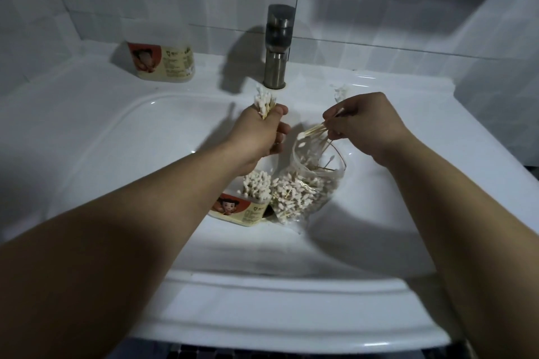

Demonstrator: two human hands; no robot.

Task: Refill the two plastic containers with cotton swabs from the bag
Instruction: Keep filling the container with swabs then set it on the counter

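Plastic bag (309, 183) lies in the sink (116, 154), right of the near container (248, 207). Left grip (267, 132) clutches a swab bundle (264, 103); right grip (367, 125) pinches loose swabs (313, 131) that could slip into the basin.

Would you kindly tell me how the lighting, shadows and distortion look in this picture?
Head view: dim, brightest in the sink basin; the faucet throws a hard shadow to its left; small glare spots on the sink's rim; wide-angle distortion curves its front edge; the back container has a soft label.
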